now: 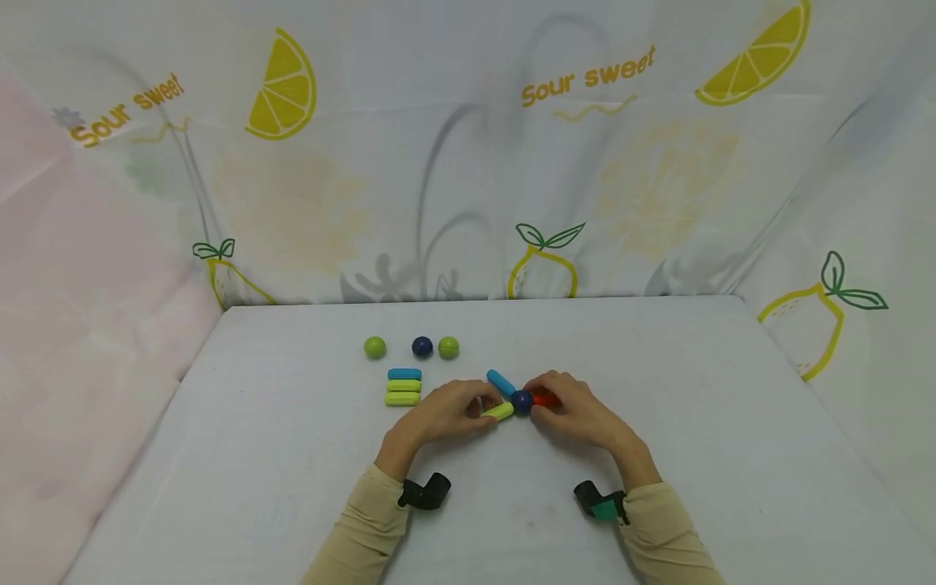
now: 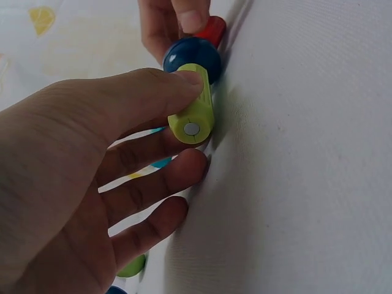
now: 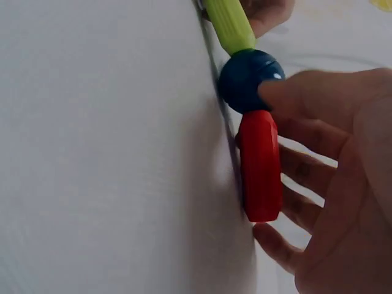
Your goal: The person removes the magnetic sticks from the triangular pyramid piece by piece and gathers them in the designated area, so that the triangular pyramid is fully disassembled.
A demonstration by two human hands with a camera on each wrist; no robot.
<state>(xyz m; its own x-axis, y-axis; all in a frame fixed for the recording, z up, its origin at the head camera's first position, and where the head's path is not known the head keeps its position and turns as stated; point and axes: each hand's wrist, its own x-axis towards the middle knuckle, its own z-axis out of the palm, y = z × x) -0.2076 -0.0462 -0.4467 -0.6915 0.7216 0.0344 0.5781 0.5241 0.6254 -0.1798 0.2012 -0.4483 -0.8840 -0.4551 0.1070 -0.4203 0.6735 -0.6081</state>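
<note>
Overhead, seen from the head view: left hand [image 1: 446, 413] pinching a lime rod [image 1: 499, 411], right hand [image 1: 578, 413] gripping a red rod [image 1: 544, 399], both rods meeting a navy ball [image 1: 522, 401] on the white table [image 1: 292, 487]. Just behind the ball, touching it, lay a blue rod [image 1: 500, 381]. Further left, well apart from the hands, sat a stack of three rods [image 1: 403, 386], one blue and two lime, and behind these a row of a green ball [image 1: 375, 348], a dark ball [image 1: 422, 347] and another green ball [image 1: 448, 348]. Behind all, a lemon-print cloth [image 1: 468, 146]. Then from the left wrist: thumb [image 2: 153, 92] pressed onto the lime rod [image 2: 195, 113], fingers curled beneath, the rod's metal end facing the camera, its far end against the navy ball [image 2: 192, 56], with the red rod [image 2: 213, 28] beyond under the other hand's fingertips. Finally from the right wrist: thumb [image 3: 306, 92] laid on the navy ball [image 3: 248, 79], fingers wrapped behind the red rod [image 3: 260, 165], which stood end-on against the ball, and the lime rod [image 3: 229, 24] joined on the opposite side, all three in one line along the table.
</note>
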